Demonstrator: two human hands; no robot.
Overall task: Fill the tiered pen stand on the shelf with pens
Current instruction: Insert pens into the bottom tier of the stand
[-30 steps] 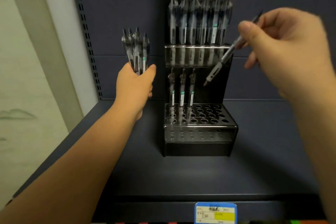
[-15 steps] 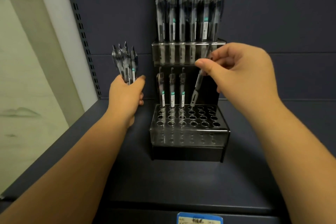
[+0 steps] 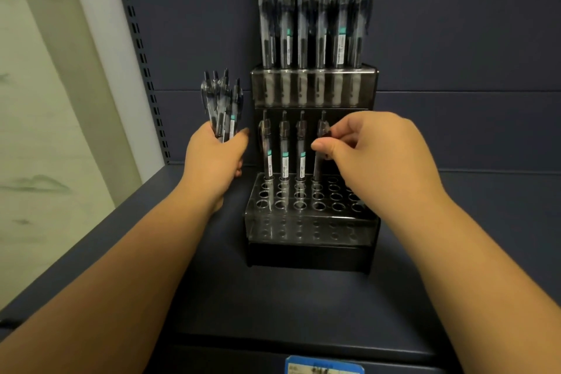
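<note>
beside the pen stand point(image 3: 311, 222), left hand point(image 3: 214, 158) grips spare pens point(image 3: 223, 109).

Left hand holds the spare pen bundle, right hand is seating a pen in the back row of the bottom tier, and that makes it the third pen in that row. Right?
Not quite: the head view shows it is the fourth. Three clear-barrelled pens already stand in the back row of the dark tiered pen stand; the right hand seats the fourth pen. The left hand does hold the spare pen bundle.
</note>
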